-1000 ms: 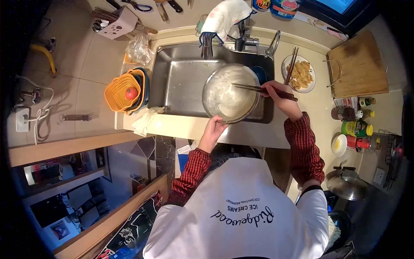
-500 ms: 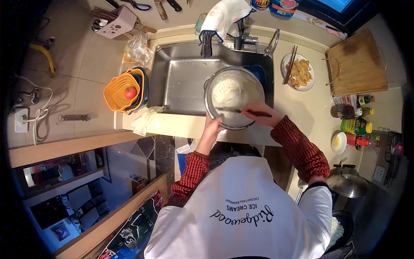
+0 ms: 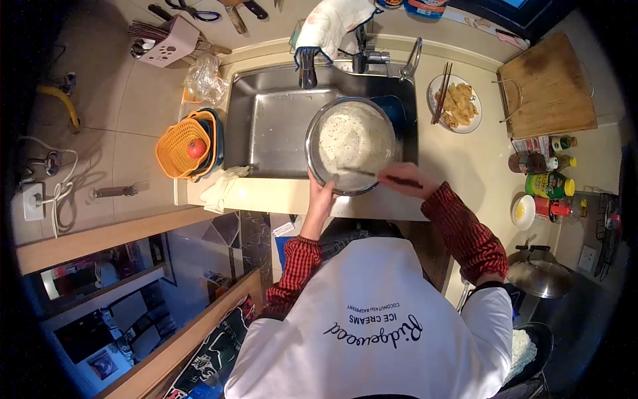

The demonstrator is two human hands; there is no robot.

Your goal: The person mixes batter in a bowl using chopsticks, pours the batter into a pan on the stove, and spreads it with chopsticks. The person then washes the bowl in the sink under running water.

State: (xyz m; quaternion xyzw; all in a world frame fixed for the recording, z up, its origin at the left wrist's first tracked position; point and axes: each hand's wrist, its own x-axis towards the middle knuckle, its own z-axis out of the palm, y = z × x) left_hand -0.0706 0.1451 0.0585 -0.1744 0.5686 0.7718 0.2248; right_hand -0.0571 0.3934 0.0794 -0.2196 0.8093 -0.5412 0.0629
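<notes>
A round metal bowl [image 3: 311,143] is held over the front edge of the sink, with a pale, dark-specked mixture [image 3: 349,133] inside. My left hand [image 3: 322,196] grips the bowl's near left rim, thumb on the outside. In my right hand [image 3: 402,179] is a long thin utensil [image 3: 359,171] with a dark handle, closed in my fingers. Its far end reaches into the near side of the mixture, and whether it is one piece or a pair I cannot tell.
Behind the bowl lies the metal sink [image 3: 266,143] with a faucet [image 3: 307,70]. Left stands a yellow basket [image 3: 174,149] holding a tomato [image 3: 197,148]. To the right are a plate of food [image 3: 458,106] with chopsticks [image 3: 442,93], a cutting board [image 3: 548,86], bottles [image 3: 550,186] and a lidded pot [image 3: 541,276].
The bowl appears slightly further left and up in view, as does the whole scene. Inside it the mixture has shifted and looks looser. My right hand still holds the utensil.
</notes>
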